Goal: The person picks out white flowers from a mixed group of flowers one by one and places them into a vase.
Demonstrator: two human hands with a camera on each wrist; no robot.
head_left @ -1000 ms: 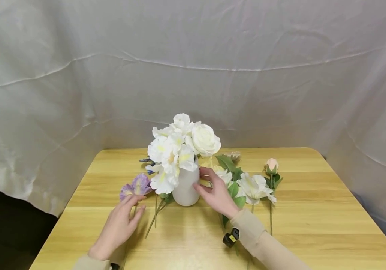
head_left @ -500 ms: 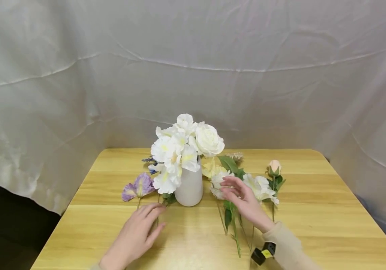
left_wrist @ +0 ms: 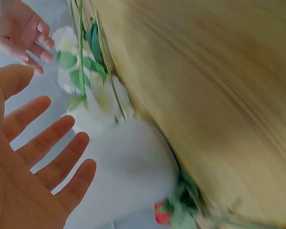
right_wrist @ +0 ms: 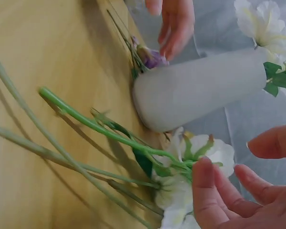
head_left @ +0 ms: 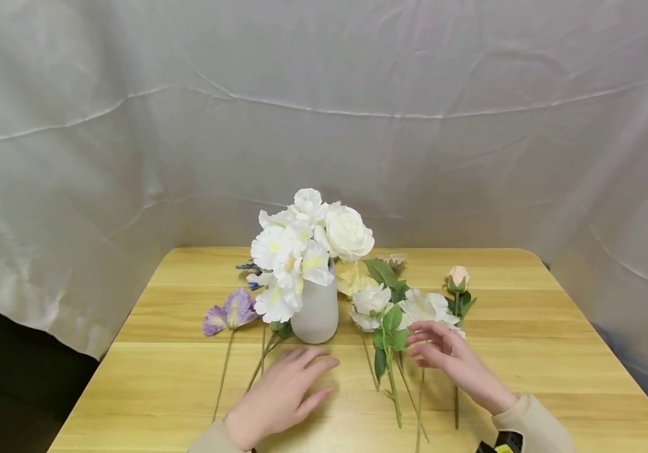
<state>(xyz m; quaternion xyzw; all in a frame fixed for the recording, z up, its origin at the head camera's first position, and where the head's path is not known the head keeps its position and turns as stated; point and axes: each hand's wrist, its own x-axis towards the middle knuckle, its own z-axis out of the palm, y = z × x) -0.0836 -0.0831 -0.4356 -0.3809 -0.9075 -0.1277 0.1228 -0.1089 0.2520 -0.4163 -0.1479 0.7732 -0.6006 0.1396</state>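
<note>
A pale vase (head_left: 315, 314) stands on the table, holding white ruffled flowers (head_left: 287, 251) and a white rose (head_left: 349, 234). In front of it, my left hand (head_left: 283, 395) hovers low over the wood with fingers spread, nothing in them. My right hand (head_left: 460, 366) is over the flowers at the right, fingers loosely bent and apart. Nearest to it lie a white flower (head_left: 421, 306) and a second white rose (head_left: 372, 299) with a green stem (head_left: 393, 387). In the right wrist view, the fingertips overlap the top of that green stem (right_wrist: 105, 128).
A purple iris (head_left: 238, 308) lies left of the vase, a dark blue flower (head_left: 253, 278) behind it. At the right are a yellow flower (head_left: 353, 279) and a pink rosebud (head_left: 458, 277). A red bloom (left_wrist: 162, 213) shows beside the vase. Grey cloth (head_left: 324, 151) hangs behind the table.
My right hand has left the vase's side and moved right and nearer to me, over the loose flowers. My left hand has moved right from the purple iris to in front of the vase.
</note>
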